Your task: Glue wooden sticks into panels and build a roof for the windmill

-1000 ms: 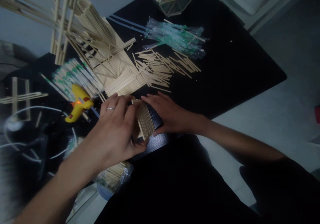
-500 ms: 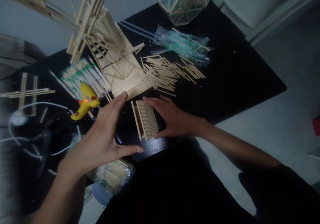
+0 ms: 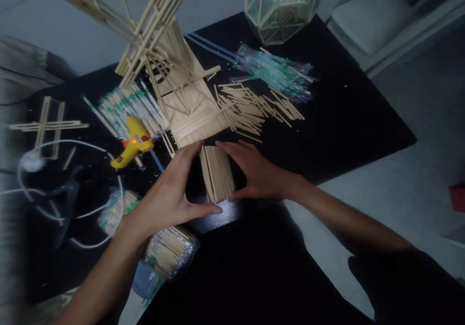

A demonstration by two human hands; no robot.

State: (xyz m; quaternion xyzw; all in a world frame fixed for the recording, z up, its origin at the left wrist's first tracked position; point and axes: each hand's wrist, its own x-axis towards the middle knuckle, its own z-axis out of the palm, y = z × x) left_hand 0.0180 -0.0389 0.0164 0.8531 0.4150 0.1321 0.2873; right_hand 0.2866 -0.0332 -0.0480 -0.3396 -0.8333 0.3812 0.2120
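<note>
A small panel of glued wooden sticks [image 3: 218, 174] lies on the black table [image 3: 337, 107] near its front edge. My left hand [image 3: 170, 194] cups the panel's left side, with the fingertips at its far corner and the thumb at its near corner. My right hand [image 3: 256, 172] presses against the panel's right side, fingers stretched along its edge. Both hands grip the panel between them.
A yellow glue gun [image 3: 132, 142] with a white cable lies to the left. Loose sticks [image 3: 254, 107], wrapped stick bundles [image 3: 276, 68], a larger stick structure [image 3: 163, 54] and a geometric stick-framed lantern [image 3: 279, 5] fill the table's far part. A bagged stick bundle [image 3: 170, 250] overhangs the near edge.
My left hand lifted off the panel half a second ago and has come back onto its left side. The right hand stayed against the right side. The view shifted down slightly.
</note>
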